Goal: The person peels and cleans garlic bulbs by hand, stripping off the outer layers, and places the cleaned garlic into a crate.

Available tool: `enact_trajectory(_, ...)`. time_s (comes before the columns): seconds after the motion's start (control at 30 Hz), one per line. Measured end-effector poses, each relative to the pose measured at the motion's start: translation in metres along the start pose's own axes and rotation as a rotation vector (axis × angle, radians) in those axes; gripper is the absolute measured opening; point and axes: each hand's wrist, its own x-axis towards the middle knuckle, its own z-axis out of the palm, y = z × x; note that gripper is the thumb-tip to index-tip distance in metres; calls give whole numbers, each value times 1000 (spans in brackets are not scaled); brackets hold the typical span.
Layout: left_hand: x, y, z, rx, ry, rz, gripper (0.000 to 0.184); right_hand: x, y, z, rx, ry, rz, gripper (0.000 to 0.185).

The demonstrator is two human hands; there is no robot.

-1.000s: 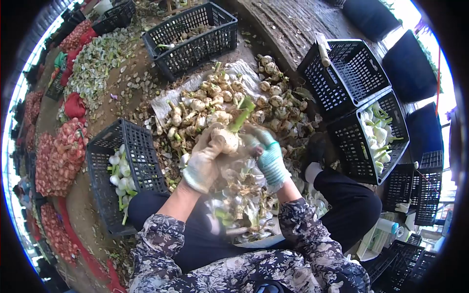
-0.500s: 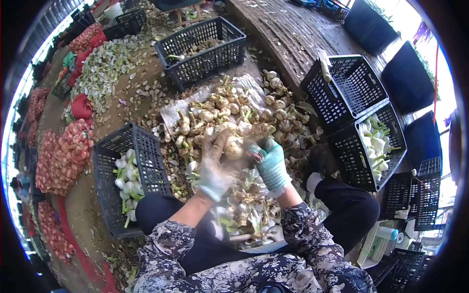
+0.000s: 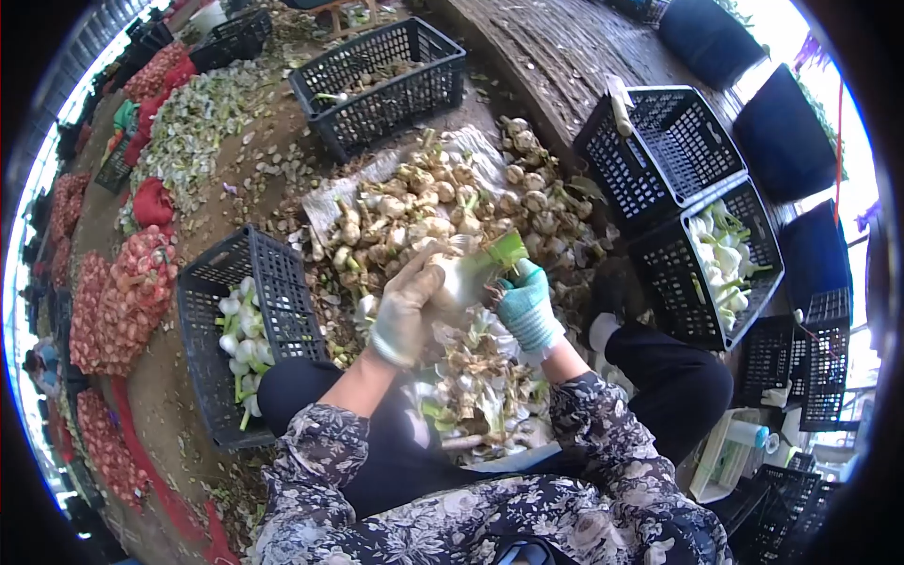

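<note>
Gloved in off-white, my left hand (image 3: 403,315) is closed around a pale garlic bulb (image 3: 456,281) in front of my knees. Its neck points up and to the right, where a green-and-white strip of garlic peel (image 3: 507,250) stands out. My right hand (image 3: 527,306), in a teal glove, is closed at that strip; small reddish-brown strands show by its fingers, too blurred to identify. Beyond both hands lies a heap of unpeeled garlic (image 3: 428,202) on a pale sack (image 3: 325,209). Below them is a pile of shed skins (image 3: 480,377).
A black crate (image 3: 202,358) of peeled garlic stands at left, another crate (image 3: 659,306) of it at right. Behind that sits a crate (image 3: 589,179) with a handled tool (image 3: 619,108) across its rim. A farther crate (image 3: 344,127) holds garlic. Red net sacks (image 3: 137,292) line the left.
The brownish outer skin on the bulb has given way to a paler surface, and a green-and-white strip now shows at the right hand. The view has shifted slightly.
</note>
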Motion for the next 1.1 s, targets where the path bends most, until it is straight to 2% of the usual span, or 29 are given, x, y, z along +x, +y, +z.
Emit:
enact_trajectory(0.07, -1, -1, 1, 28, -36, -47, 50, -2, 4, -6, -63, -19, -73, 27)
enact_trajectory(0.17, 0, 2, 1, -79, -108, -151, 48, -8, -14, -14, 73, -121, 244, 22)
enact_trajectory(0.23, 0, 10, 6, -159, -160, -224, 48, -7, -16, -31, 265, -239, 290, 22)
enact_trajectory(0.27, 5, 4, 2, -159, -119, -188, 45, -6, -17, -37, 360, -296, 311, 22)
enact_trajectory(0.33, 10, -9, 3, -170, -31, -122, 41, -4, -17, -33, 162, -324, 205, 33)
enact_trajectory(0.37, 9, -9, 1, -133, -345, -44, 42, -3, -16, -27, 149, -242, 182, 36)
enact_trajectory(0.47, -1, -3, 18, 154, -94, 69, 54, -2, -16, -17, 42, -124, -18, 40)
enact_trajectory(0.5, 3, -5, 18, 264, 28, 126, 72, -3, -15, -16, -6, -108, -97, 41)
enact_trajectory(0.53, 7, -8, 17, 533, 111, 265, 67, -5, -13, -17, -70, -124, -172, 39)
enact_trajectory(0.6, 2, 1, 13, 423, 30, 202, 61, -7, -14, -20, -203, -154, -324, 36)
enact_trajectory(0.63, 0, 8, 14, 458, -32, 250, 56, -6, -19, -20, -55, -130, -103, 33)
enact_trajectory(0.73, 0, 17, 2, -108, -190, -128, 66, -2, -17, -37, 708, -196, 327, 22)
enact_trajectory(0.77, 0, 19, 4, -132, -183, -174, 73, -4, -16, -35, 713, -176, 256, 21)
enact_trajectory(0.87, 9, -11, -2, 479, -77, 316, 78, -9, -32, -24, 231, -139, 138, 21)
enact_trajectory(0.9, 2, -7, 12, 399, -19, 238, 74, -15, -31, -16, 118, -147, 51, 19)
enact_trajectory(0.93, -2, 1, 15, 346, -51, 155, 71, -21, -46, -11, 159, -174, 101, 18)
enact_trajectory(1.0, -5, 17, 11, 239, -119, -3, 65, -11, -43, -24, 304, -92, 291, 15)
enact_trajectory(1.03, -2, 13, -5, 100, -263, -68, 61, 1, -31, -31, 570, 30, 163, 12)
enact_trajectory(1.07, 7, 3, -10, 93, -440, 17, 69, 24, 2, -49, 573, 203, 184, 9)
enact_trajectory(1.1, 6, 2, -7, 166, -382, 70, 75, 32, 28, -68, 72, 124, 219, 12)
